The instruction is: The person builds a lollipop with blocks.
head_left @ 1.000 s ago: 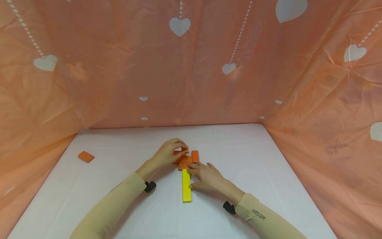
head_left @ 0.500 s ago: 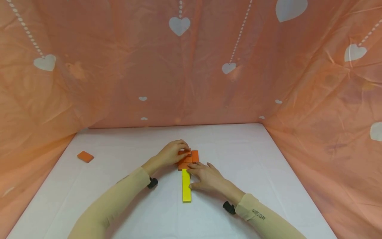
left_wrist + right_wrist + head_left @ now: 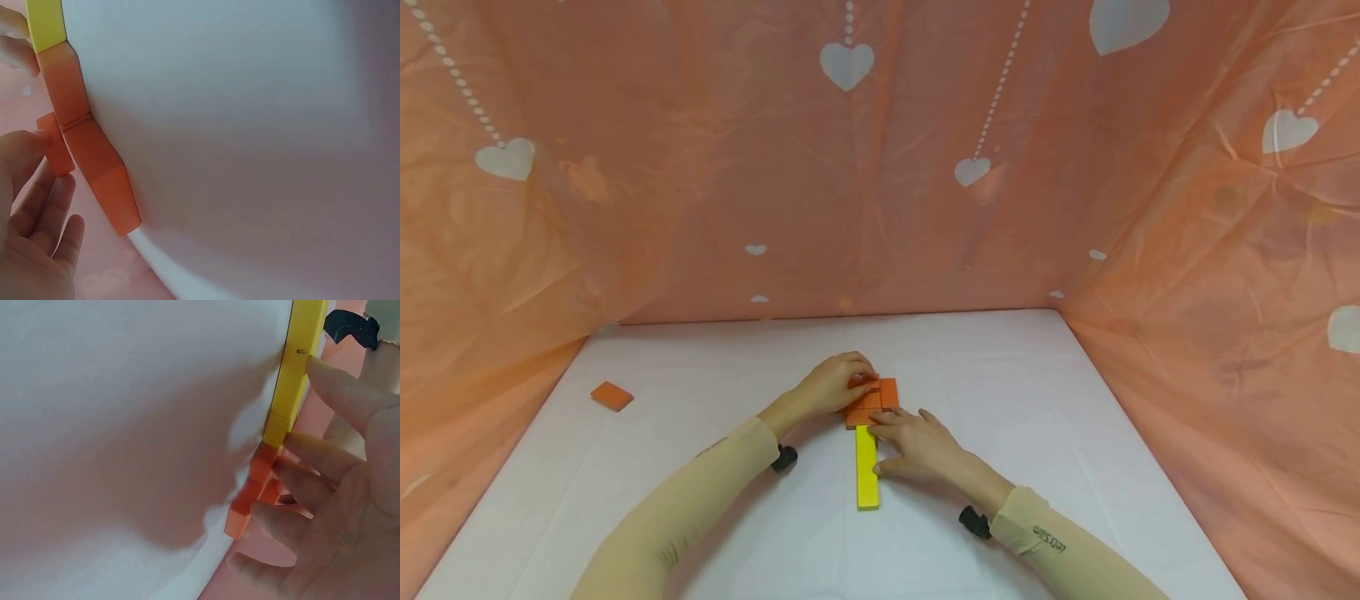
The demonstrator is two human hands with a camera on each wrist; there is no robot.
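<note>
My left hand (image 3: 826,383) pinches a small orange block (image 3: 58,149) between thumb and fingertips, over a cluster of flat orange blocks (image 3: 860,417). In the left wrist view that held block stands out from the cluster's side. A long yellow strip (image 3: 867,471) runs from the cluster toward me and lies flat. My right hand (image 3: 923,446) is at the right of this join, fingers spread and fairly straight. Its thumb touches the yellow strip, and its fingertips rest by the orange blocks, as the right wrist view shows. The left hand hides part of the cluster's far left.
A single orange block (image 3: 612,396) lies far to the left on the white tabletop (image 3: 760,542). Pink fabric (image 3: 805,208) with white hearts encloses the back and sides. A black wrist camera (image 3: 785,457) sits at the left wrist, another (image 3: 974,522) at the right.
My left hand has moved slightly right and toward me with the pinched orange block, bringing it down at the cluster's far edge. My right hand has stayed in place.
</note>
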